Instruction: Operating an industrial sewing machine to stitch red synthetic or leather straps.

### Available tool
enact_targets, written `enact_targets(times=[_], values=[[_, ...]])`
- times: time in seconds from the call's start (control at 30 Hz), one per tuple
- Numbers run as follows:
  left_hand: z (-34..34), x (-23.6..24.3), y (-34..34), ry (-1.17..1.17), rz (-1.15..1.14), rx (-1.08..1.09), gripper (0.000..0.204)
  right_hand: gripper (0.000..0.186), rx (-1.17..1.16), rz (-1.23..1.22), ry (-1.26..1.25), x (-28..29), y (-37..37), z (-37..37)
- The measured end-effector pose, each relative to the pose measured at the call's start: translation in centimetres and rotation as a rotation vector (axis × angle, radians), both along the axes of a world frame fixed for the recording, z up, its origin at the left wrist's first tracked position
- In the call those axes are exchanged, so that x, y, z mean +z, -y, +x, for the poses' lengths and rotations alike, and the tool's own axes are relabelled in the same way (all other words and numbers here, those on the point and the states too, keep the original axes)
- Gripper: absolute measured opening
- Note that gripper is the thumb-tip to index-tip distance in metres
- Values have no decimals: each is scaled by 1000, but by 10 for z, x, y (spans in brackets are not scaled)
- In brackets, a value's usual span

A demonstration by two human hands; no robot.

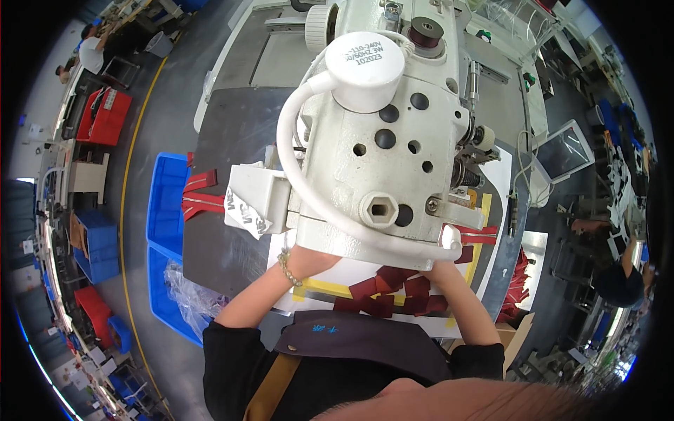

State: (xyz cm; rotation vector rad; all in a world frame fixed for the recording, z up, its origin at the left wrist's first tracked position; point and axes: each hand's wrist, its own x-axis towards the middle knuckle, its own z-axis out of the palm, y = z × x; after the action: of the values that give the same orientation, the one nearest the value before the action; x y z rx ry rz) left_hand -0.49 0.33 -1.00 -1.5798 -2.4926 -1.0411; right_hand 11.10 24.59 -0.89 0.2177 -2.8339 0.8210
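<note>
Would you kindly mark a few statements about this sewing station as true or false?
1. Dark red pieces lie on the white sheet in front of the person. True.
2. The left hand wears a beaded bracelet at the wrist. True.
3. The sewing machine is black. False: it is white.
4. The bins left of the table are green. False: they are blue.
5. Both hands reach under the machine head, the right hand mostly hidden. True.
</note>
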Motion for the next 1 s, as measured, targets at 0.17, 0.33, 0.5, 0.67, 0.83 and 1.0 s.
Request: enact_targets(times=[0.17,0.33,0.5,0.67,0.83,1.0], values=[[20,-15,11,265,-114,-69,56,37,46,14,-142,-3,-5,-8],[31,-30,13,802,-361,-90,59,43,60,40,-109,-9,-9,-3],[39,-31,-1,913,-76,152,35,42,57,61,-102,-11,-10,-2],[41,-34,1,931,-115,171,36,41,64,15,-100,-7,-8,-6],[41,-40,-1,642,-150,83,36,38,41,62,-150,4,-7,-8],[37,-37,-2,540,-95,72,37,28,170,16,-161,17,5,-22]])
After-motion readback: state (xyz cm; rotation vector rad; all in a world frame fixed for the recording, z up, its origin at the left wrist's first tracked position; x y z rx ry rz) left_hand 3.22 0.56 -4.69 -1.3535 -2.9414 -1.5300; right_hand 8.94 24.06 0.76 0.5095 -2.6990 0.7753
